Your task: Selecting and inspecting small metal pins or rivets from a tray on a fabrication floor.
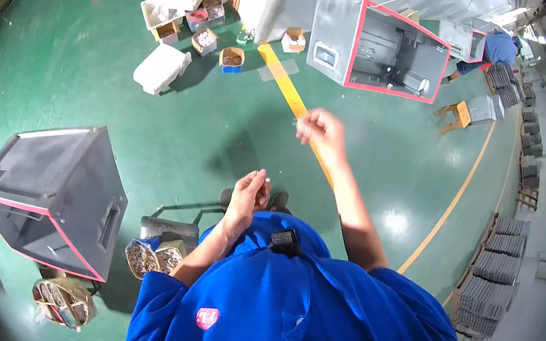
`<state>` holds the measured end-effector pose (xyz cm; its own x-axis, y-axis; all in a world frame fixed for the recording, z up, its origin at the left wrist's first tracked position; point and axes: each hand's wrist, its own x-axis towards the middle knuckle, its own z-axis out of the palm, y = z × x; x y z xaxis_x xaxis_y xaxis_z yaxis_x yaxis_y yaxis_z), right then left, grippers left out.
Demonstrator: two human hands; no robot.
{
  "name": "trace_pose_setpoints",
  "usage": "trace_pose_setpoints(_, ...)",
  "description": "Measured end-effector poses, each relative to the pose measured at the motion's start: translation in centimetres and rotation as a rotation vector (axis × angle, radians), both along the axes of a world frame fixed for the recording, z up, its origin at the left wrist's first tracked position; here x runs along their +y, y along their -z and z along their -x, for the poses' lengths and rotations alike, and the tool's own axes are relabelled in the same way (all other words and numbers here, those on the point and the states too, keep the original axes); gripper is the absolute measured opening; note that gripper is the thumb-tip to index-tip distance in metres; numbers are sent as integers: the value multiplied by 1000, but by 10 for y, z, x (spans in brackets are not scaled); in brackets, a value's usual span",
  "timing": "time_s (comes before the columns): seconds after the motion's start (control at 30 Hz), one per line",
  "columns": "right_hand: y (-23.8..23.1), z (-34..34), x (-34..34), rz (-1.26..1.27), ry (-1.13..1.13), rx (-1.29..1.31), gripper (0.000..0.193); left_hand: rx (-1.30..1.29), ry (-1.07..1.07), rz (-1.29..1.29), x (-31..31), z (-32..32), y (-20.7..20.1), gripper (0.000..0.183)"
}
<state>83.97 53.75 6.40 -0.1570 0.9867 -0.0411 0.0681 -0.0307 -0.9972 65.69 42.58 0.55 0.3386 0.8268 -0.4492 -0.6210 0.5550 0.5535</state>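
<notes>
My left hand (247,195) is held low in front of my body, its fingers curled in and the thumb pressed on them. A tiny pale, shiny piece (267,179) shows at its fingertips, too small to name. Further forward and to the right, my right hand (321,135) is raised over the floor with its fingertips pinched together. What it holds, if anything, is too small to tell. Below my left forearm, open containers of small metal parts (143,261) stand beside a dark padded stool or cart (169,230).
A grey metal cabinet with red edging (46,184) stands at left, another (333,41) at far right of centre. A yellow floor strip (280,77) runs beneath my right hand. Boxes of parts (231,58) and a white-covered stool (162,69) lie ahead. Another person (499,48) bends at far right.
</notes>
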Motion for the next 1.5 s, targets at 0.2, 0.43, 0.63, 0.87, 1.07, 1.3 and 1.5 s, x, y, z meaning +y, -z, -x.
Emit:
trace_pose_setpoints(0.2, 12, -3, 144, -107, -181, -342, 8, 47, -112, -19, 13, 5, -12, 28)
trace_pose_setpoints(0.43, -66, -38, 292, -444, -471, -1086, 14, 80, -284, -11, 25, 1, 0, 28)
trace_pose_setpoints(0.63, -75, -58, 363, -767, -907, -1762, 12, 77, -448, 79, 32, -23, 13, 27)
trace_pose_setpoints(0.87, -62, -32, 367, -694, -1321, -1894, 10, 106, -480, 119, 57, -51, 8, 25)
trace_pose_setpoints(1.07, -60, -13, 358, -728, -1508, -1888, 9, 83, -493, 115, 66, -56, 1, 26)
trace_pose_setpoints(1.3, -76, 24, 342, -571, -1724, -1996, 7, 55, -528, 133, 75, -51, -8, 25)
trace_pose_setpoints(1.5, -82, 33, 327, -847, -1691, -1831, 8, 34, -543, 135, 76, -47, -17, 22)
